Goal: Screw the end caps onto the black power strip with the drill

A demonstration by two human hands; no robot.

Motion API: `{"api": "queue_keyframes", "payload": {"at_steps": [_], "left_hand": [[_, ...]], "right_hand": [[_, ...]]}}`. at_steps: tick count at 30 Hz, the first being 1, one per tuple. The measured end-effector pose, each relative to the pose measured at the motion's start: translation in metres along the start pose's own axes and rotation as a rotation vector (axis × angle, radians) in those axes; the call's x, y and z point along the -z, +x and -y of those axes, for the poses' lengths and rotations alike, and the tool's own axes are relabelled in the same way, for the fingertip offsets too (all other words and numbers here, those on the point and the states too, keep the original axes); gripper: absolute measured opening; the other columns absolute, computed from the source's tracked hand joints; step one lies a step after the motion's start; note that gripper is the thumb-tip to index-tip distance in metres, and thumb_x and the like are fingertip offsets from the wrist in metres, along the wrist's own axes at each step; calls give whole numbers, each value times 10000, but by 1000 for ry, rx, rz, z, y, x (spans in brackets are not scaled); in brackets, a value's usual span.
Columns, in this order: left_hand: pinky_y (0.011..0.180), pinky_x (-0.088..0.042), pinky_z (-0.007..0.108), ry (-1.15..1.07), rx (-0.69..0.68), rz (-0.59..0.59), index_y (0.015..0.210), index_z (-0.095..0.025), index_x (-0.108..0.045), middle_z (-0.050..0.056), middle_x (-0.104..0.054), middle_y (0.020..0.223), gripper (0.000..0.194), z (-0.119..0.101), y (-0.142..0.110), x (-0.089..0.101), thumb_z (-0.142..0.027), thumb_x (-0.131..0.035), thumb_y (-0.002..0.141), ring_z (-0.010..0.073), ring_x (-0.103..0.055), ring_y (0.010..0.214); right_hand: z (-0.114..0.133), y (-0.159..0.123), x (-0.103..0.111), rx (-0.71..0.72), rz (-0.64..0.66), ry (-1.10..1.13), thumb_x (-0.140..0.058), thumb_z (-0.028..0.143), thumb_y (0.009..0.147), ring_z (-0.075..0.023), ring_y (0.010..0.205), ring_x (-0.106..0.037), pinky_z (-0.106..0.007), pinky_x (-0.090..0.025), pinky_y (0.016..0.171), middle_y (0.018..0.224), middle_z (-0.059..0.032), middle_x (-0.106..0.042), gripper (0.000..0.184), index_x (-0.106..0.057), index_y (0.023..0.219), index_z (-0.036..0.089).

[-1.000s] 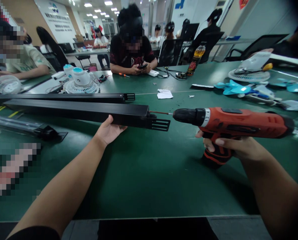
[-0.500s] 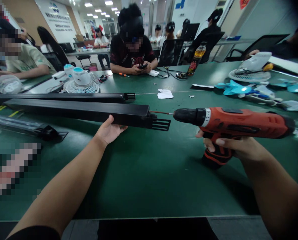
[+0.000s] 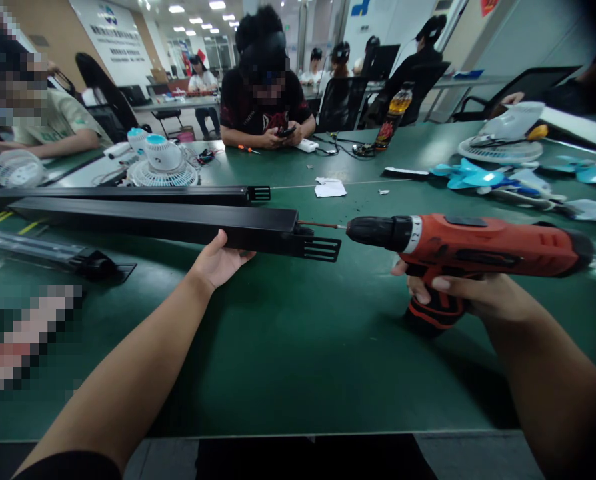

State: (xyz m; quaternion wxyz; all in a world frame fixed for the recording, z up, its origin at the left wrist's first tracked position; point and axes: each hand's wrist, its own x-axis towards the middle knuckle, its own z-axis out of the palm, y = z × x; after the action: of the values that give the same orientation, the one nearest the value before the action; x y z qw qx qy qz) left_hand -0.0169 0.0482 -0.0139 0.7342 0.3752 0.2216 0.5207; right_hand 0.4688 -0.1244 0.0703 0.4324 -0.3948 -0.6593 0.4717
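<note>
A long black rectangular tube (image 3: 178, 217) stretches in from the left, its near end raised above the green table. My left hand (image 3: 221, 260) grips it from below close to that end, thumb on the side facing me. A slotted black bracket (image 3: 323, 249) sticks out of the end. In my right hand (image 3: 478, 293) is a red and black cordless drill (image 3: 493, 243), held by its handle and pointing left. Its thin reddish-brown bit (image 3: 321, 225) runs from the chuck to the tube's end; the tip's exact contact is hidden there.
Behind lies a second black tube (image 3: 168, 195); a clear-wrapped one (image 3: 53, 253) rests at left. Fan parts (image 3: 163, 163), blue blades (image 3: 468, 177), a paper scrap (image 3: 330, 188) and a bottle (image 3: 394, 117) are on the table (image 3: 303, 373). A person (image 3: 265, 87) opposite holds a phone.
Almost nothing differs. Both hands, the tube and the drill keep their places, with the bit still at the tube's end.
</note>
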Motion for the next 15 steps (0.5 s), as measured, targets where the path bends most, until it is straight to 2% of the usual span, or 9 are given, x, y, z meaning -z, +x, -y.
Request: {"api": "queue_keyframes", "payload": {"at_steps": [7,15], "left_hand": [[949,-761,416,-19,-5,-9,1310,-254,-890,95,-972,1250,659,0,0,-5,-609,-1180,836,320,-930,1144],[981,-759,436,-26,-4,-9,1315,-257,-895,100,-972,1260,640,1,1,-2,-610,-1168,856,330,-927,1161]], "right_hand": [[-3,-3,2,0,-12,0,-1012,610,1078,-205,599,-715,-294,-593,528,736,-56,-818,456,-976,1291,208],[-5,-3,5,-4,-7,-11,-1000,631,1081,-206,609,-720,-292,-601,523,768,-64,-832,456,-987,1300,232]]}}
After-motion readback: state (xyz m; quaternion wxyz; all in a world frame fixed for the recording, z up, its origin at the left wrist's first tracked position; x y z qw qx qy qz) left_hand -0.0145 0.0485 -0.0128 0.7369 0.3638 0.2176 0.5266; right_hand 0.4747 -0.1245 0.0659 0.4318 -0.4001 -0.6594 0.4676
